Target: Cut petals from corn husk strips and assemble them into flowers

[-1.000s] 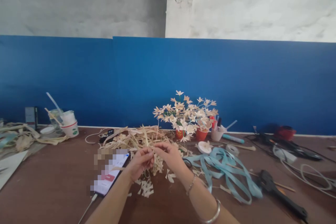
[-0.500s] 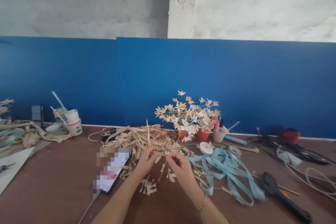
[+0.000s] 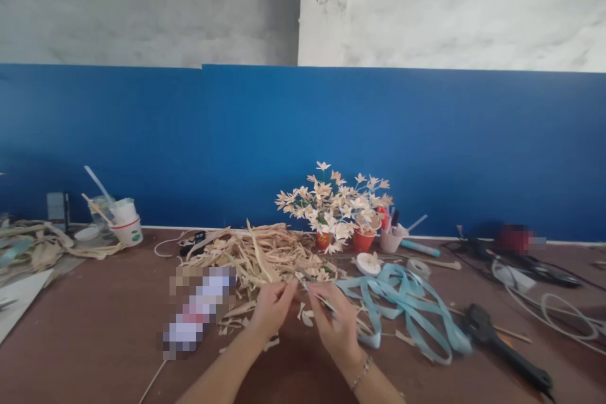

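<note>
Dry strips lie heaped on the brown table, just beyond the fingertips of the left hand and the right hand. Behind the heap, a blue panel rises at the table's back edge and bounds the room there. Brown tabletop stretches left of the heap toward a white sheet, and more shows in front of it. Potted flowers stand at the heap's right rear. Blue ribbon sprawls to its right, with a black tool farther right. Before the heap, the right hand curls around a slim object too small to identify. The left hand's fingers are drawn narrow; whether they grip anything, I cannot tell. Left of the hands, at the heap's front left, lies a phone, its screen blurred. Pale scraps lie before the heap.
</note>
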`<state>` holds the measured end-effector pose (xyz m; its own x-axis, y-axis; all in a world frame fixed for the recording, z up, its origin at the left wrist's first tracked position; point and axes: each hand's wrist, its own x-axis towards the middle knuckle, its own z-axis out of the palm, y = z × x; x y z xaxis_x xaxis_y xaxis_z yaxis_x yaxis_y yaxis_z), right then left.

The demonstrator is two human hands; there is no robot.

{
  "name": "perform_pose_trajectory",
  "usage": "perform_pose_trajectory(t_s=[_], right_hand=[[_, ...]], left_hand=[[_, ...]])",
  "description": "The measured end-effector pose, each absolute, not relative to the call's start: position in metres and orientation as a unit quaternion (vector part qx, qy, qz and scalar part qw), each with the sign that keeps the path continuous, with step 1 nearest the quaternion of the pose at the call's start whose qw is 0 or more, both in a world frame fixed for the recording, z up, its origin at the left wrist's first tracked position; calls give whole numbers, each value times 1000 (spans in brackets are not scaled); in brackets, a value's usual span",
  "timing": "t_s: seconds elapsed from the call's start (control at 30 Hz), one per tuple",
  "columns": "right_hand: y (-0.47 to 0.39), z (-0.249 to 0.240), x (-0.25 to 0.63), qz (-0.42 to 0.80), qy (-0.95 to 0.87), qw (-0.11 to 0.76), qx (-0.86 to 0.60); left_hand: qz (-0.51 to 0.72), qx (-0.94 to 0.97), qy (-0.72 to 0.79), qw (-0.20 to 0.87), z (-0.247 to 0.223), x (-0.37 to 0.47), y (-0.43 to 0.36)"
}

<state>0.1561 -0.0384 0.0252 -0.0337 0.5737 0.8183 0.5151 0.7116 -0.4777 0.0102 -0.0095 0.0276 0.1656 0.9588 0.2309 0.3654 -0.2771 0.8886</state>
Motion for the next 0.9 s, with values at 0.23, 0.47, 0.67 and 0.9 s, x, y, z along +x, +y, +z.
perform_pose_trajectory(t_s=[0.23, 0.47, 0.67, 0.9], right_hand=[[-40, 30, 154, -16, -781, 528, -332], [-45, 33, 155, 27, -815, 474, -332], [-34, 23, 156, 90, -794, 444, -405], [-26, 15, 153, 410, -666, 436, -445]], left_hand=[[458, 483, 464, 584, 31, 16, -10], [413, 487, 412, 649, 31, 11, -8], [395, 659, 460, 446, 29, 9, -7], [420, 811, 364, 182, 30, -1, -13]])
